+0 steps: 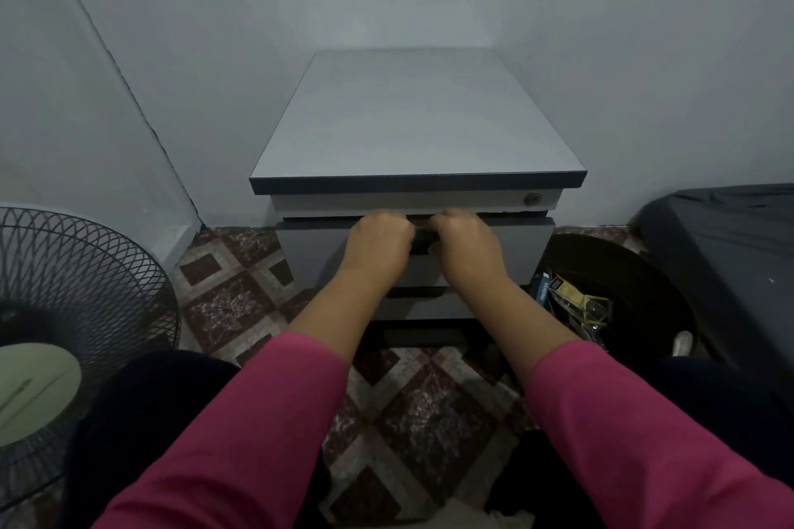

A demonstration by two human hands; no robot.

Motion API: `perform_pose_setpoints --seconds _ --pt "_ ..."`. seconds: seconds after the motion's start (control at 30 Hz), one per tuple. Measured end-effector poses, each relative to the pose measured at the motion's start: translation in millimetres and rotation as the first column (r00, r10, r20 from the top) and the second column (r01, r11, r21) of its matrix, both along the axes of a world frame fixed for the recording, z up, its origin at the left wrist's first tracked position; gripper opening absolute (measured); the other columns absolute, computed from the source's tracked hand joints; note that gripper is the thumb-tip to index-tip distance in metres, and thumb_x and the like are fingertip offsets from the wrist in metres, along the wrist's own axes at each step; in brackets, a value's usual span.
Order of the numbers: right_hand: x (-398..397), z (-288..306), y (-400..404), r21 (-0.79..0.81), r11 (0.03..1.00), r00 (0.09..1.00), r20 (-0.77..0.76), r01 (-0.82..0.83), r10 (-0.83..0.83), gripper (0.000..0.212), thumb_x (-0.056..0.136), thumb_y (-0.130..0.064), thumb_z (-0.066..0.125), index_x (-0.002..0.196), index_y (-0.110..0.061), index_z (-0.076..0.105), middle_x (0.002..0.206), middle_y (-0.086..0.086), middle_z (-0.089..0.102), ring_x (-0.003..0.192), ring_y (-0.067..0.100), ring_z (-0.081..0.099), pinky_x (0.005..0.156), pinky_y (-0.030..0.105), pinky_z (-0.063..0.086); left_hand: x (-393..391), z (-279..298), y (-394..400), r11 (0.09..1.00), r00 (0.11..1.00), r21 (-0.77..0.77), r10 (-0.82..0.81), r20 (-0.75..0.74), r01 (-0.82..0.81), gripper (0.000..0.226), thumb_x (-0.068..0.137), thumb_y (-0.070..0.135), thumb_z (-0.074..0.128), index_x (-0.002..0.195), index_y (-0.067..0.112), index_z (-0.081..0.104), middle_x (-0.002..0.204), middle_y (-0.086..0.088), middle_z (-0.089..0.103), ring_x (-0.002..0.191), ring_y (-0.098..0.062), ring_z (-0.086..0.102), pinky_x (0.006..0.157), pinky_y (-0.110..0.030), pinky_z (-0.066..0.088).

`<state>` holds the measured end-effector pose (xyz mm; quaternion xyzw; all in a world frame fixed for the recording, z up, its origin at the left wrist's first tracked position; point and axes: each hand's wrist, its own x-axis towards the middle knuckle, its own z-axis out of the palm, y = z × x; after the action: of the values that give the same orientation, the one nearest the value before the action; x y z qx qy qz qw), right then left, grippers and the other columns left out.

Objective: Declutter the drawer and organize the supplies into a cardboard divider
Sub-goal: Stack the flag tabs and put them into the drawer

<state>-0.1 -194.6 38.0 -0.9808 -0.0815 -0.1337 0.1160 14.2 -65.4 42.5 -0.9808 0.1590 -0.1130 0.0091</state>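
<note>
We see two hands at one small grey cabinet set against the wall. The left hand and the right hand sit side by side on the dark handle of the second drawer, fingers of both curled tightly round it, knuckles up. That drawer stands slightly out from the cabinet front; its contents are hidden. Above it we count one narrow top drawer with one round lock. To the right on the patterned floor, one black bin holds a jumble of small packets, too tangled to count. One wire fan guard stands at left. Both sleeves are pink.
</note>
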Motion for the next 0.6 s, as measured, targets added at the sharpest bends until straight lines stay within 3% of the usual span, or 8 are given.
perform_pose_setpoints --seconds 0.2,0.5,0.6 --pt "15 4 0 -0.063 0.998 0.999 0.025 -0.030 0.032 0.018 0.087 0.000 0.057 0.099 -0.007 0.068 0.096 0.009 0.058 0.095 0.024 0.053 0.059 0.030 0.033 10 -6 1 0.999 0.996 -0.026 -0.038 0.082 0.041 0.018 0.092 0.009 0.054 0.100 0.008 0.070 0.100 -0.010 0.062 0.097 -0.027 0.055 0.064 -0.031 0.033" --pt "19 2 1 -0.043 0.999 0.999 0.040 -0.030 0.031 0.016 0.086 0.004 0.057 0.095 -0.005 0.067 0.097 0.010 0.059 0.095 0.025 0.054 0.060 0.030 0.034 15 -19 2 0.989 0.998 -0.147 -0.009 0.067 0.019 0.015 0.091 0.003 0.053 0.094 0.004 0.067 0.095 -0.013 0.060 0.094 -0.028 0.053 0.062 -0.033 0.032" --pt "11 -3 3 -0.007 0.999 0.998 0.056 -0.041 0.042 0.018 0.083 0.012 0.054 0.090 -0.002 0.064 0.096 0.013 0.058 0.096 0.027 0.053 0.060 0.030 0.032 2 -24 1 0.985 1.000 -0.175 0.004 0.014 -0.002 0.026 0.092 -0.001 0.046 0.113 0.006 0.060 0.107 -0.011 0.058 0.105 -0.027 0.050 0.071 -0.034 0.040"
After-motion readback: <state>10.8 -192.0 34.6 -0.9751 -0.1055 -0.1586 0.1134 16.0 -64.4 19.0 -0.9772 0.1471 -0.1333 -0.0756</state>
